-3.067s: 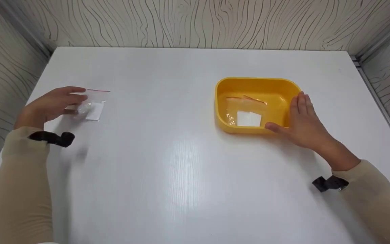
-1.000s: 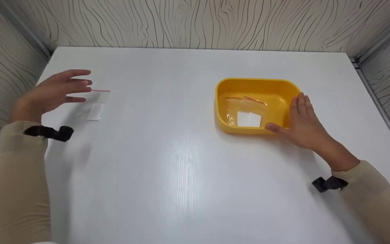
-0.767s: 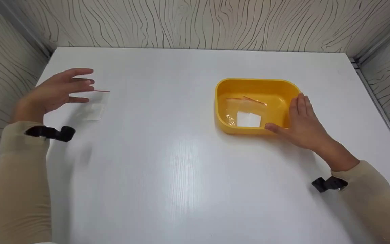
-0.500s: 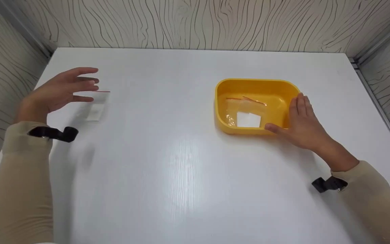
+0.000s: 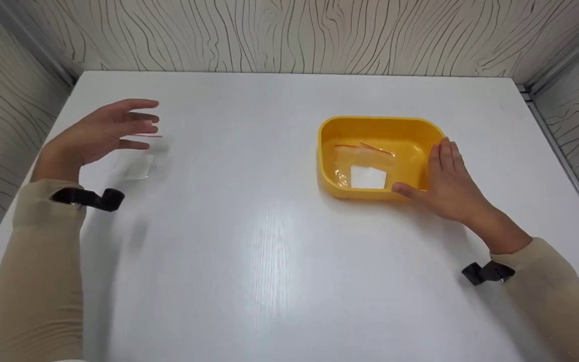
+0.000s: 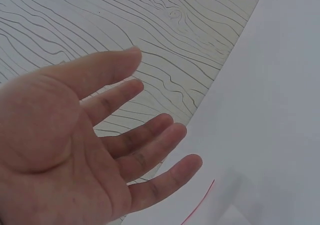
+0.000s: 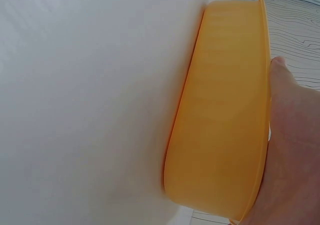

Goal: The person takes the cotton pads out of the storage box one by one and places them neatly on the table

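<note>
Left hand (image 5: 96,131): hanging above the bench (image 5: 229,251), wide open-ish, with fingers loosely bent and spread well apart, not gripping anything
Loose baggie (image 5: 139,167): lying flat on the bench at the left, clear plastic with a whitish panel, partly hidden under the left hand but apart from it
Red zip line (image 6: 200,202): just past the little finger in the left wrist view, running along the top edge of that baggie
Right hand (image 5: 450,191): resting against the yellow tub (image 5: 350,193), with thumb along the near rim and straight fingers together along the right end, so touching rather than clamped
Yellow tub: sitting upright on the bench, right of centre, well apart from the loose baggie
Tub contents (image 5: 368,177): overlapping clear baggies with white panels and two red zip lines, toward the left side
Sleeves (image 5: 43,281): beige, with a black mount (image 5: 488,272) at each wrist
</note>
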A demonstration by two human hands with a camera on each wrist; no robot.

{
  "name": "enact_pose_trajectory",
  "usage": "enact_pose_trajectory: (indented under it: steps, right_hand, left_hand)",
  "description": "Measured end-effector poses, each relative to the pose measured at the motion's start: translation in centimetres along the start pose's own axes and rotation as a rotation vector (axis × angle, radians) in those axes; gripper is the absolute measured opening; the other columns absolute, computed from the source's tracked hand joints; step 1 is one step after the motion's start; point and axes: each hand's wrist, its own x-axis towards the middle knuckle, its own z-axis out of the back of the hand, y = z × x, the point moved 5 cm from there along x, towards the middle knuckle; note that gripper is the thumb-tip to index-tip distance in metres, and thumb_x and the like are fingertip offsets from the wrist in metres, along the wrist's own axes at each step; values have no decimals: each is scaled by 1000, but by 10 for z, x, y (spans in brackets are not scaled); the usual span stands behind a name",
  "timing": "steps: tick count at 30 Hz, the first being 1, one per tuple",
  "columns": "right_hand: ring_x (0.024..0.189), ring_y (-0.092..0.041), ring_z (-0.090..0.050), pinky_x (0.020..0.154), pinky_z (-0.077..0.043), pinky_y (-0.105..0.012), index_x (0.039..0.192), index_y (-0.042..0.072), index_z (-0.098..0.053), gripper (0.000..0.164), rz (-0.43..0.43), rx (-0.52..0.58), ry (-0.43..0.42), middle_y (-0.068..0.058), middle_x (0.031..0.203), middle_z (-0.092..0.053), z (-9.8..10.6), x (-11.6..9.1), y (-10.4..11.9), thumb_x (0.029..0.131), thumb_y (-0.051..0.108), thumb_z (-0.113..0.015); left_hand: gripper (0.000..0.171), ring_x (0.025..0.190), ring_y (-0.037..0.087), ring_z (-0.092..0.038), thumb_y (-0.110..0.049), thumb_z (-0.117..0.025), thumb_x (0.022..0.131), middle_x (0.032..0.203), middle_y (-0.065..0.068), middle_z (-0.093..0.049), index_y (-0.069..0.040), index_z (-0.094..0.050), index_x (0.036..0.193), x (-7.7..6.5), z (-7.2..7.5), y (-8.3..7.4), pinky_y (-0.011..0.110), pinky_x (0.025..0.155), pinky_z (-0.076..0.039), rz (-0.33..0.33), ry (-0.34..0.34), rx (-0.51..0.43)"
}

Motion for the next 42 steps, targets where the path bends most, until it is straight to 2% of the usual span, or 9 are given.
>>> enact_pose_trajectory:
  steps: [9, 18, 27, 42]
  right_hand:
    - [148, -53, 18, 120, -1, -64, 151, -19, 9, 125, 27, -13, -10, -36, 159, 21, 0, 0, -1, 93, 71, -55]
    - [148, -52, 18, 120, 1, -63, 151, -19, 10, 124, 32, -8, -11, -36, 159, 22, 0, -1, 0, 93, 70, -55]
    - [148, -50, 21, 120, -1, -64, 151, -18, 12, 125, 13, -8, 9, -34, 159, 24, 0, -1, 0, 92, 72, -54]
    - [148, -50, 20, 120, -1, -64, 151, -17, 11, 127, 3, -4, -4, -34, 160, 23, 0, 0, -1, 91, 73, -55]
  left_hand:
    - [58, 132, 20, -49, -27, -62, 103, 151, 11, -41, -18, -38, 155, 8, -9, -4, 29, 98, -53, -26, 27, 26]
    - [58, 133, 22, -49, -24, -64, 103, 151, 11, -42, -17, -39, 155, 13, -22, -14, 31, 100, -52, -36, 57, -1]
    - [58, 133, 22, -49, -24, -65, 102, 152, 10, -43, -18, -41, 154, 22, -36, -22, 33, 101, -52, -50, 82, 2]
    - [56, 134, 24, -49, -23, -64, 102, 151, 9, -46, -17, -43, 153, 41, -62, -32, 41, 106, -49, -92, 122, -11]
